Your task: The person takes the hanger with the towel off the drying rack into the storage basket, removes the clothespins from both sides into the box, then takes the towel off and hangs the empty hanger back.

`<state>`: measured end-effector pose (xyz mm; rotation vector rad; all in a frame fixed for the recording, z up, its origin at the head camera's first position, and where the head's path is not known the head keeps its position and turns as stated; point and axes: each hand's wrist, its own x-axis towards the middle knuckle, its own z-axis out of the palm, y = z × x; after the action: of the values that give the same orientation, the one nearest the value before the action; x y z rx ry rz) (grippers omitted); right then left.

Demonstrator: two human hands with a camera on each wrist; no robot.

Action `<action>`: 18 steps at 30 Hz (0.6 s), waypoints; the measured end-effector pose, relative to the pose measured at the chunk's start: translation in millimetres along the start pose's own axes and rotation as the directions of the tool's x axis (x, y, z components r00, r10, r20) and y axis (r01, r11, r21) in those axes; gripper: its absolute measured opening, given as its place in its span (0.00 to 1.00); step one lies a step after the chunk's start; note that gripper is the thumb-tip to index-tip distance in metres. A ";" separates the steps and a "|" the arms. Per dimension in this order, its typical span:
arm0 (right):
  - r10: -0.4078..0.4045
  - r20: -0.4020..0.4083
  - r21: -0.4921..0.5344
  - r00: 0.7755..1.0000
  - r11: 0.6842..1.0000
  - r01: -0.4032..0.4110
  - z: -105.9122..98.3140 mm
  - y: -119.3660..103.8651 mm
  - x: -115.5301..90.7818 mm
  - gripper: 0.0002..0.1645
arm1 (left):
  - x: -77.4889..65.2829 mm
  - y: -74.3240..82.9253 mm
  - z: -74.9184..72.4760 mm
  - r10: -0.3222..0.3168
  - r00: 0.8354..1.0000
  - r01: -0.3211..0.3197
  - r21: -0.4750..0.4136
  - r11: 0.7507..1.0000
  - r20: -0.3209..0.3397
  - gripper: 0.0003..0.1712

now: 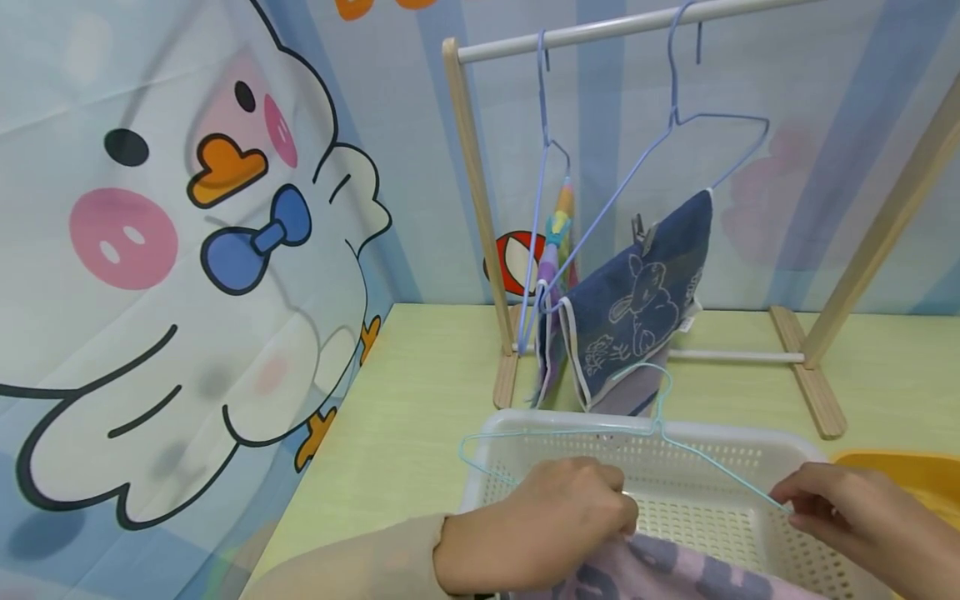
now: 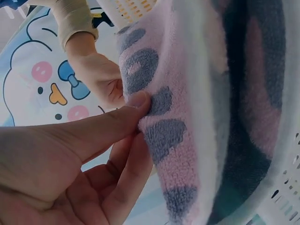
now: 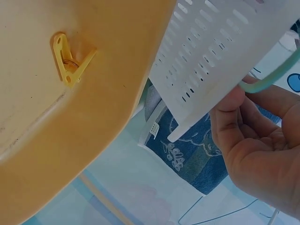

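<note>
My left hand (image 1: 551, 521) pinches the edge of a pink towel with grey patches (image 1: 675, 571) over a white plastic basket (image 1: 697, 517). In the left wrist view the thumb presses the towel (image 2: 164, 136) against the curled fingers, and the cloth hangs down in folds. My right hand (image 1: 862, 504) holds one corner of a mint green wire hanger (image 1: 657, 427) between thumb and fingers. The hanger's hook points away over the basket's far rim; its left end passes behind my left hand. In the right wrist view that corner of the hanger (image 3: 269, 79) sits at the fingertips.
A wooden rack (image 1: 480, 192) stands behind the basket. From its bar, blue hangers carry a navy rabbit-patterned towel (image 1: 648, 296) and a multicoloured cloth (image 1: 555, 242). A yellow tub (image 1: 911, 471) stands at the right, with a yellow clothes peg (image 3: 65, 61) in it.
</note>
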<state>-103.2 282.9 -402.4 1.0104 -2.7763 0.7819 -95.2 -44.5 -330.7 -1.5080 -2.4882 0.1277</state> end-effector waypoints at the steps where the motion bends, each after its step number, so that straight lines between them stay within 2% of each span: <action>1: 0.004 0.005 0.006 1.000 1.000 -0.004 -0.4 0.2 0.0 0.16 | -0.1 -0.1 -0.8 0.000 1.000 0.000 -0.004 1.000 0.005 0.08; 6: 0.032 0.011 0.015 0.999 0.999 -0.033 -1.0 -0.4 -0.5 0.15 | -0.8 0.1 -3.4 -0.011 1.000 0.011 -0.008 1.000 0.016 0.08; 11: 0.107 0.032 0.013 0.994 0.994 -0.107 -0.5 -3.8 -2.2 0.12 | -1.9 0.3 -4.6 -0.014 1.000 0.014 -0.034 0.999 0.005 0.09; 14: 0.172 0.076 -0.008 0.982 0.985 -0.172 -1.8 -6.3 -0.5 0.10 | -2.6 0.3 -6.5 -0.021 1.000 0.021 -0.065 0.998 -0.006 0.08; 18: 0.261 0.140 -0.034 0.955 0.965 -0.259 -4.4 -9.4 5.2 0.09 | -3.6 0.4 -10.9 -0.038 0.999 0.036 -0.096 0.995 -0.013 0.07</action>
<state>-101.8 276.0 -393.3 0.7328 -3.0785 0.7404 -90.6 -48.0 -320.8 -1.4921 -2.5423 -0.0084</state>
